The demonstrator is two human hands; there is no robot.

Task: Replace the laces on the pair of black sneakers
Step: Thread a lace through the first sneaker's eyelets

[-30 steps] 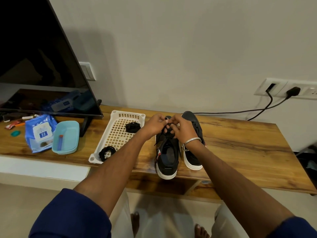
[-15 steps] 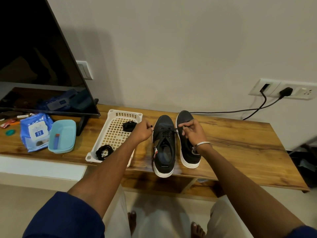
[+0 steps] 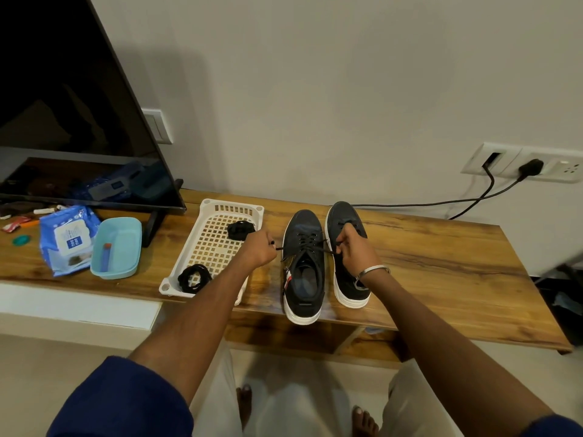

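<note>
Two black sneakers with white soles stand side by side on the wooden table, toes toward the wall. The left sneaker has a black lace threaded through its eyelets. My left hand pinches one end of that lace, pulled out to the left. My right hand pinches the other end, pulled right over the right sneaker, part of which it hides. A white basket left of the shoes holds two coiled black laces, one at the back and one at the front.
A large TV stands at the left on the table. In front of it lie a blue wipes pack and a teal tray. Black cables run from wall sockets at the right. My bare feet show below the table edge.
My hands were together over the left sneaker's laces a second ago. They have moved apart, drawing the two lace ends out sideways to left and right.
</note>
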